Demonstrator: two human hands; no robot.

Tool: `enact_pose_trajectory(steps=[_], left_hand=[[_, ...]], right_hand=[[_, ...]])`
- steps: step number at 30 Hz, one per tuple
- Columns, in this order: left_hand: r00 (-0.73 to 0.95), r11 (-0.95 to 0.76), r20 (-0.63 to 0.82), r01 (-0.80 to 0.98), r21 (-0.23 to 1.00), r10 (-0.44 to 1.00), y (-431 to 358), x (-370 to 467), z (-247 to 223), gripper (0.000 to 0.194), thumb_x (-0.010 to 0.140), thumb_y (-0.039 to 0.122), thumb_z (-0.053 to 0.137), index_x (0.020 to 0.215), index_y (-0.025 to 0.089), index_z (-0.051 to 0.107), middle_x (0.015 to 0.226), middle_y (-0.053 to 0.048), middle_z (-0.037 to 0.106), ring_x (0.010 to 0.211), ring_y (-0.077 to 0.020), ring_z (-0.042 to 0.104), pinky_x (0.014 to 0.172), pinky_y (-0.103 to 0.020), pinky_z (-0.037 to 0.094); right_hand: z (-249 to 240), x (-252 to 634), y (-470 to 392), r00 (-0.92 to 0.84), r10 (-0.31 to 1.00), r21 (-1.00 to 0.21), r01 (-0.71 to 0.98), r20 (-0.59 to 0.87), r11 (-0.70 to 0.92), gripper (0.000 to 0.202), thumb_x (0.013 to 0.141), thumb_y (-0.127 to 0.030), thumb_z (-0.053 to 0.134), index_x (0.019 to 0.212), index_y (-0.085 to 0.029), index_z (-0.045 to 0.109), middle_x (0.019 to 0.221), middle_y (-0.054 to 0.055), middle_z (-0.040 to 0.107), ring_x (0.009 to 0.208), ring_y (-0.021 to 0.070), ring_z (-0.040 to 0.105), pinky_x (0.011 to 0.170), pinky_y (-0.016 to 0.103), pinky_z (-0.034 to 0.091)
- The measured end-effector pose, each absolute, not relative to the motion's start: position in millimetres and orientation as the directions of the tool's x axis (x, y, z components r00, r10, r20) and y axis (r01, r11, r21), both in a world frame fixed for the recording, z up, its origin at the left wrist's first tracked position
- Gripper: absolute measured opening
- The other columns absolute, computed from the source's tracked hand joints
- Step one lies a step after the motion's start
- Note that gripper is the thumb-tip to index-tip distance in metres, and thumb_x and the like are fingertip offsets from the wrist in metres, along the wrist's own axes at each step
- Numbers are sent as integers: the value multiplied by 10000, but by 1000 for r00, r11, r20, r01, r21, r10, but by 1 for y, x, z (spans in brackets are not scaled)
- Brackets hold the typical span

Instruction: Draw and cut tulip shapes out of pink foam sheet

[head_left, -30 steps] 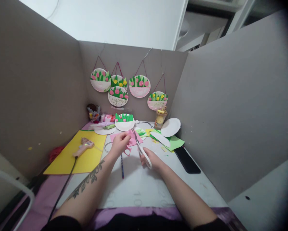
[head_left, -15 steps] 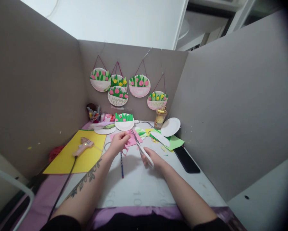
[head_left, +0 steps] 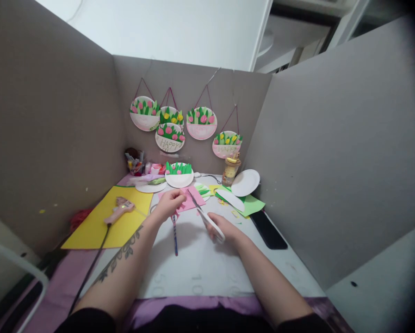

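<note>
My right hand is wrapped round the handles of white-handled scissors, whose blades point up and left toward my other hand. My left hand has its fingers pinched together, with a small bit of pink paper at the fingertips. Beyond and below them, a square of pink paper lies on the table, partly hidden by my left hand and the blades. A blue patterned pencil lies just below my left hand.
Left, a glue gun rests on yellow paper. Right are a black phone, green paper and a white plate. A decorated plate stands behind; several others hang on the grey back panel.
My left hand has shifted slightly left and down, and the pink scrap that hung below it is now mostly hidden near the pencil. The scissors have moved slightly down.
</note>
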State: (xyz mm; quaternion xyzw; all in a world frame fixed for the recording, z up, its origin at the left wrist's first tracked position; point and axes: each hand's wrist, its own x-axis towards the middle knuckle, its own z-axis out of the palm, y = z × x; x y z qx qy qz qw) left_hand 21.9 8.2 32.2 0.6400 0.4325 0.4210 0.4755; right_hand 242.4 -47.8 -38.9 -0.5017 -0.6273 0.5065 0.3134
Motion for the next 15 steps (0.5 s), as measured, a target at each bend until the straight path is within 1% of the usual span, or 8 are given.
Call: enact_pose_trajectory(steps=[3, 8, 15], left_hand=[[281, -164, 116, 152, 975, 953, 8, 21, 33, 140, 662, 300, 575, 633, 170, 530, 471, 49, 482, 356, -59, 403, 317, -143, 279], [302, -161, 111, 144, 976, 947, 8, 20, 36, 130, 652, 286, 571, 610, 171, 525, 456, 50, 464, 353, -61, 396, 316, -147, 270], [306, -183, 120, 189, 965, 945, 9, 18, 36, 121, 657, 281, 550, 606, 171, 545, 446, 51, 460, 334, -58, 365, 315, -155, 246]], right_hand=[[-36, 243, -50, -303, 949, -944, 331, -93, 13, 142, 666, -217, 538, 784, -190, 463, 585, -40, 521, 464, 90, 490, 422, 179, 392], [-36, 244, -49, -308, 945, -938, 347, -110, 4, 142, 668, -219, 547, 779, -191, 462, 576, -46, 512, 457, 88, 489, 425, 180, 395], [-36, 244, -50, -310, 945, -934, 357, -101, 17, 125, 664, -211, 535, 765, -186, 466, 571, -39, 524, 451, 89, 482, 404, 177, 377]])
